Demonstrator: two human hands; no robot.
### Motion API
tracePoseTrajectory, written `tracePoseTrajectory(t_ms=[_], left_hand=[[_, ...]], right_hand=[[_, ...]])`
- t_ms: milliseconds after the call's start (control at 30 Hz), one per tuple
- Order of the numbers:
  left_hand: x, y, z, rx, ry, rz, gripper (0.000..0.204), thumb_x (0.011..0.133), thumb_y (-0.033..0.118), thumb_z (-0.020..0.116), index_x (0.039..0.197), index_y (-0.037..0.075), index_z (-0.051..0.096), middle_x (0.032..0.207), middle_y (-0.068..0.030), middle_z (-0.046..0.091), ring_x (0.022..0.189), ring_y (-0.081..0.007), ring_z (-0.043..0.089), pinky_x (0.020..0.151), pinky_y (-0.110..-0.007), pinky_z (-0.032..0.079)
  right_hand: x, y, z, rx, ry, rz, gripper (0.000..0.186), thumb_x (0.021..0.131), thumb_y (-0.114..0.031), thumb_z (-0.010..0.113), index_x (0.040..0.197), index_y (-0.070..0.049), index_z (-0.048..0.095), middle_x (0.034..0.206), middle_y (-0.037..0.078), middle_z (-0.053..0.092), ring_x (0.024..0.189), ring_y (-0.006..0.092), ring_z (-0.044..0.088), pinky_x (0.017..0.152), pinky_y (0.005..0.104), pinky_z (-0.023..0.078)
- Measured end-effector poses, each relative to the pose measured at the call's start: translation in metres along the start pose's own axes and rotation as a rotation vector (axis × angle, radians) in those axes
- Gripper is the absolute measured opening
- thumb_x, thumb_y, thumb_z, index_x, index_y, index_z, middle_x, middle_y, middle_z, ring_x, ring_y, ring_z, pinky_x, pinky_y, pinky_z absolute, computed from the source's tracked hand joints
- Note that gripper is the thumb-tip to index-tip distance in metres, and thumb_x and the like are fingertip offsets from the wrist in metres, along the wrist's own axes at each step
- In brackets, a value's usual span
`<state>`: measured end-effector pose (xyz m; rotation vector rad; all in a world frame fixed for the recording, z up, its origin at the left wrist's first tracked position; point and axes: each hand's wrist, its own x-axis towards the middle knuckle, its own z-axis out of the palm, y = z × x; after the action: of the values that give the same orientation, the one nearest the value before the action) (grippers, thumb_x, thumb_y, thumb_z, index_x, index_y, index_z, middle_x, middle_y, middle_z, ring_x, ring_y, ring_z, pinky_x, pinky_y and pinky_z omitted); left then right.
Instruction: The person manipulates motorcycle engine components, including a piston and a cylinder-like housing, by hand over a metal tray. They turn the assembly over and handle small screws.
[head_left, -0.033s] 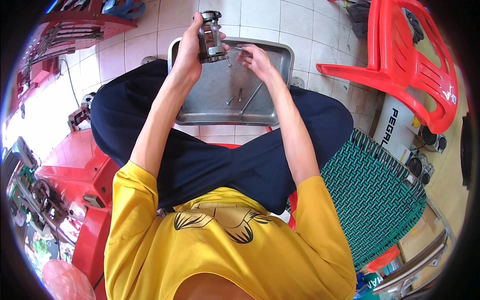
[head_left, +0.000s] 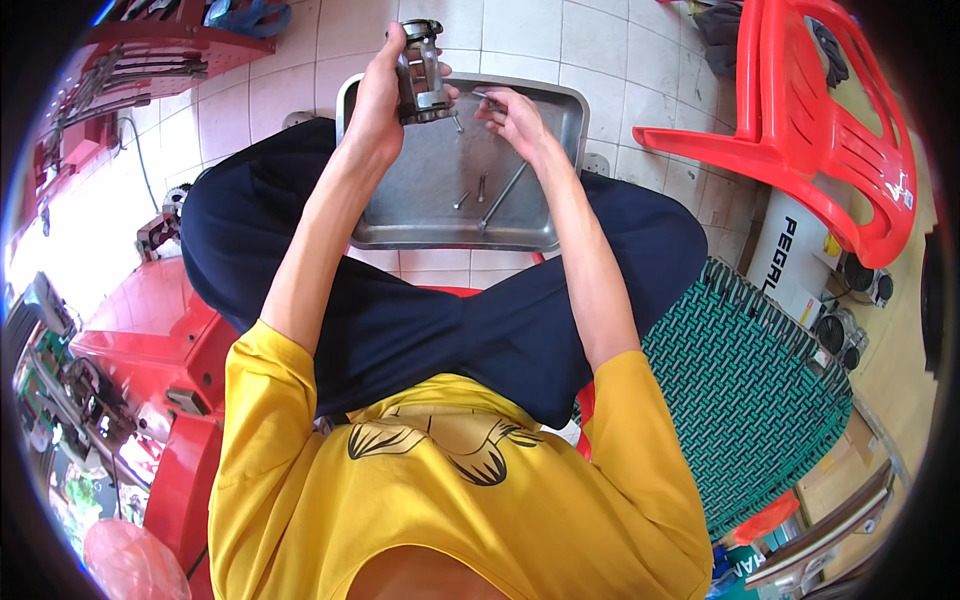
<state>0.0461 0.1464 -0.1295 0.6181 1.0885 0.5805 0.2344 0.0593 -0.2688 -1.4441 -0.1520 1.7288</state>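
My left hand (head_left: 378, 95) is wrapped round a dark and silver metal machine part (head_left: 422, 72) with round ends and open sides, raised over the far left of a grey metal tray (head_left: 400, 243). To its right, my right hand (head_left: 515, 118) pinches a small thin metal piece (head_left: 490, 99), which looks like a bolt; the fingers partly hide it. A short bolt (head_left: 458, 123) shows just below the machine part. Lower in the tray lie two more bolts, one upright in view (head_left: 482, 186) and one slanted (head_left: 461, 200), beside a long thin metal rod (head_left: 503, 198).
The tray lies between my bent knees over a white tiled floor (head_left: 520, 40). A red plastic chair (head_left: 790, 130) stands at the far right, with a green woven seat (head_left: 750, 400) nearer me. Red metal cabinets (head_left: 160, 330) and a red tool rack (head_left: 150, 60) line the left.
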Motion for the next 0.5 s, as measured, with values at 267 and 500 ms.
tracePoseTrajectory(t_ms=[267,500], left_hand=[[0.0010,0.0031,-0.0066,-0.011,0.019,0.038,0.062,0.106,0.056,0.034,0.120,0.000,0.058,0.095,-0.0133,0.068,0.077,-0.0242,0.070,0.076,-0.040,0.059],[0.0014,0.0019,-0.0086,-0.039,0.024,0.052,0.058,0.103,0.060,0.042,0.110,0.005,0.061,0.090,-0.0117,0.071,0.076,-0.0242,0.073,0.074,-0.037,0.059]], right_hand=[[0.0079,-0.0005,-0.0024,0.045,-0.009,-0.032,0.014,0.099,-0.019,0.057,0.104,-0.007,0.061,0.090,0.004,0.066,0.087,0.0192,0.068,0.072,0.0298,0.046],[0.0076,-0.0079,0.0009,0.028,-0.012,-0.096,0.015,0.098,-0.019,0.057,0.107,-0.007,0.061,0.090,0.003,0.065,0.087,0.0176,0.067,0.075,0.0309,0.046]])
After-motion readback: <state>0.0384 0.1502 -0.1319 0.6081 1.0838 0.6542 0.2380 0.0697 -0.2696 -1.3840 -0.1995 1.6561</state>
